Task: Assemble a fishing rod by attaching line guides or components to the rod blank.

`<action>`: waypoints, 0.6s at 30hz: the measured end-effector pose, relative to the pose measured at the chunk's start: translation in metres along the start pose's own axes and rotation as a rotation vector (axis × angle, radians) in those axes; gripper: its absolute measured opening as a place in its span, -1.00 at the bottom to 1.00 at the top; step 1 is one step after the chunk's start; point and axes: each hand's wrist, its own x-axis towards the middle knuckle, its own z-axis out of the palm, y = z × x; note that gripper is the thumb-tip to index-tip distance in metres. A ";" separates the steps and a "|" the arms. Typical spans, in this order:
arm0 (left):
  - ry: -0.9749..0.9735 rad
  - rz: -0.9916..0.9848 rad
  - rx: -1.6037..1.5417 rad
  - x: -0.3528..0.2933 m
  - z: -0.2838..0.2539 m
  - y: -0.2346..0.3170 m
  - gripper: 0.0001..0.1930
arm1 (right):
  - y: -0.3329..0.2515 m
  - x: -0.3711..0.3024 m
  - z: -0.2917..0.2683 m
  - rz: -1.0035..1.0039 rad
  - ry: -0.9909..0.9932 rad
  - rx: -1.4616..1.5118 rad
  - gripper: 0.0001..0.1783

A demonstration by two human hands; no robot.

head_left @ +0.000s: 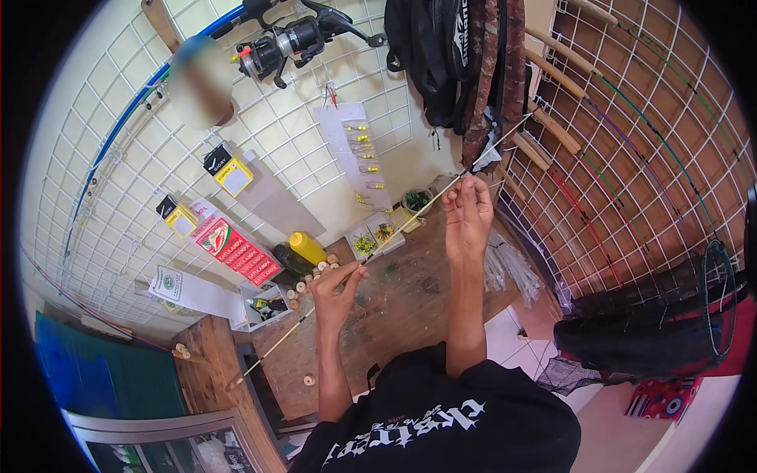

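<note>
A thin, pale yellow fishing rod (410, 221) with dark bands runs slantwise above the workbench, its lower end at the left and its tip at the upper right. My left hand (337, 296) pinches it near the middle between thumb and fingers. Farther up, close to a dark band, my right hand (470, 217) is closed on the rod with its fingertips. The exact contact under the right fingers is partly hidden.
Below lies the worn wooden bench (410, 296), with several cork rings (308, 380), a yellow bottle (307, 247) and small trays (363, 242). A reel (288, 43) hangs on the wall grid at left. Rods with wooden handles (557, 130) line the right grid; dark bags (430, 67) hang between.
</note>
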 end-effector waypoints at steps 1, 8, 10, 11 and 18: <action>-0.002 0.002 0.001 0.000 0.000 -0.002 -0.84 | 0.001 0.000 0.000 -0.002 0.001 0.002 -0.84; 0.014 0.072 0.021 0.000 0.001 -0.006 -0.87 | 0.005 -0.004 -0.004 -0.125 0.081 0.002 -0.89; 0.009 0.067 0.023 0.000 0.000 -0.006 -0.87 | 0.005 -0.005 -0.004 -0.142 0.089 -0.031 -0.88; -0.002 0.024 0.012 0.000 0.000 -0.004 -0.87 | 0.004 -0.005 -0.002 -0.128 0.088 -0.036 -0.87; -0.020 -0.018 -0.003 0.000 -0.002 -0.001 -0.85 | -0.003 -0.007 0.010 -0.056 0.068 -0.075 -0.81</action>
